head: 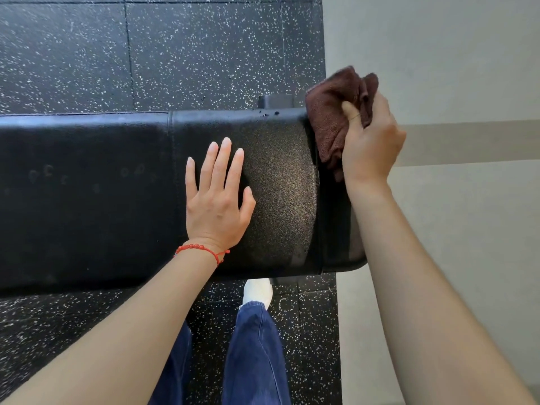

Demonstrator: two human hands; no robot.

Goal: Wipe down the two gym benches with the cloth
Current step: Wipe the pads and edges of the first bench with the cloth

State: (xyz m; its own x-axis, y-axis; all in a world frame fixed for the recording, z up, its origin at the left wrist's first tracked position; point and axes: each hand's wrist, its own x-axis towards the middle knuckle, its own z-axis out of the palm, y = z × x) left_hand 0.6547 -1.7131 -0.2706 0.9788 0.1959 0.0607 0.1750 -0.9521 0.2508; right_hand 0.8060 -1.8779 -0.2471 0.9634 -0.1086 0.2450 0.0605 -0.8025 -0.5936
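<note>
While bench (pixel 102 200) runs left-right, right hand (pixel 371 141) grips cloth (pixel 333 112), seemingly at end.

Black bench (pixel 102 200) on speckled floor (pixel 175 54)

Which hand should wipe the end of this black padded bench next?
Right. The right hand already grips the dark brown cloth against the black padded bench end; the left hand lies flat on top, empty.

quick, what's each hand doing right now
Left hand: open, fingers straight, flat on the black padded vinyl gym bench.
Right hand: grips the bunched dark brown terry cloth against the bench's end.
</note>
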